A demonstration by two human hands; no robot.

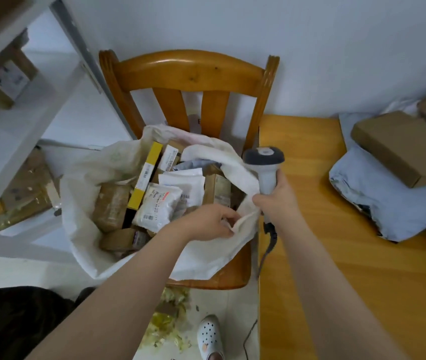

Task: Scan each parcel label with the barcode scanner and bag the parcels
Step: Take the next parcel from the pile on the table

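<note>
Right now my left hand (206, 222) pinches a fold of the white bag's (82, 178) rim, fingers curled into the cloth. My right hand (276, 201) is wrapped round the handle of the barcode scanner (265, 165), head up, just beside that rim. The bag sits open on the wooden chair (191, 71), full of parcels (159, 203). On the table (336, 242) to my right lie a grey mailer (378, 198) and a cardboard box (399, 146) resting on it.
</note>
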